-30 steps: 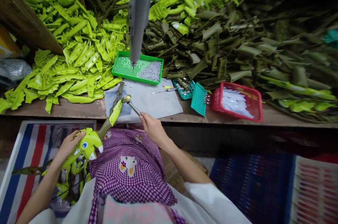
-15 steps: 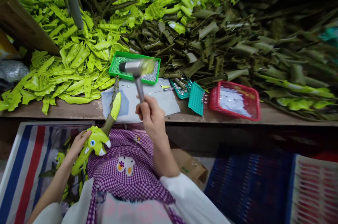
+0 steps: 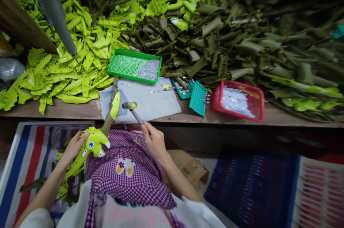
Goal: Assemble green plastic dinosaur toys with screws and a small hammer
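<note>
My left hand (image 3: pixel 72 146) is closed around a lime-green toy dinosaur head (image 3: pixel 94 142) over my lap; its long green and olive neck piece (image 3: pixel 114 103) reaches up onto a grey mat (image 3: pixel 150 99) on the wooden bench (image 3: pixel 80 110). My right hand (image 3: pixel 153 140) grips the handle of a small hammer (image 3: pixel 130 106), whose head hovers just right of the neck piece, low over the mat. A green tray (image 3: pixel 134 66) with small silver screws sits behind the mat.
Heaps of lime-green parts (image 3: pixel 75 59) and olive parts (image 3: pixel 215 38) cover the bench. A grey hanging power tool (image 3: pixel 52 9) dangles at upper left. A teal tray (image 3: pixel 199 98) and a red basket (image 3: pixel 239 101) stand at right. A striped bag (image 3: pixel 24 156) lies at lower left.
The hammer was raised half a second ago and has come back down beside the neck piece. The hanging grey tool swung from over the green tray to the upper left.
</note>
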Available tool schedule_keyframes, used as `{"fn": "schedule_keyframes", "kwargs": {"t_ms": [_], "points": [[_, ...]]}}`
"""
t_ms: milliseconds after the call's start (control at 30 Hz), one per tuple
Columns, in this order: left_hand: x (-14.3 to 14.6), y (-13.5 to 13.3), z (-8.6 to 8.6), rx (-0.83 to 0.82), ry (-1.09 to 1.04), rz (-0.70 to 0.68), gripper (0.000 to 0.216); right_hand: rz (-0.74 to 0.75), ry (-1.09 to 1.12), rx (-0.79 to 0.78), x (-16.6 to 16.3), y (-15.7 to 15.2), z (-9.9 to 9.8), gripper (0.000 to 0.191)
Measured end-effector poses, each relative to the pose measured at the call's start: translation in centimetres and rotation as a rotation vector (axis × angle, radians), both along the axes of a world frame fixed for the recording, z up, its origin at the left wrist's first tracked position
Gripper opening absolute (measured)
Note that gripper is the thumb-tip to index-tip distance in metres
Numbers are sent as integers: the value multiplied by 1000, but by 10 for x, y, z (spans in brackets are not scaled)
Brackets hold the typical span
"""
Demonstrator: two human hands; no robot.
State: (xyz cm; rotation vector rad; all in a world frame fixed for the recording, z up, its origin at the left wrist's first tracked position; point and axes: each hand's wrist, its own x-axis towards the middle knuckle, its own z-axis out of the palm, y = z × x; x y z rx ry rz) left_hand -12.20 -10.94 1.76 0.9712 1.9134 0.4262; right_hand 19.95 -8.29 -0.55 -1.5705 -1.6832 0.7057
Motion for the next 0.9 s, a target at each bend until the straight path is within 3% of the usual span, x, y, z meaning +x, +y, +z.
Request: {"fn": "schedule_keyframes", "kwargs": {"t_ms": [100,233,533,700,900], "points": [[1,-1,-6,23,-135,38,58,-68,100,-13,6,-5,-2,35],[12,-2,-16,128,-112,2,52,-97,143,-27,5,-16,-10,34],[74,15,-39,115,-526,299,61,164,-68,98,-6,-20,-18,34],[77,14,-39,103,-590,387,59,290,-278,67,-13,-12,-13,34],[80,12,-36,116,-616,411,56,318,-359,58,-10,-6,1,37]]}}
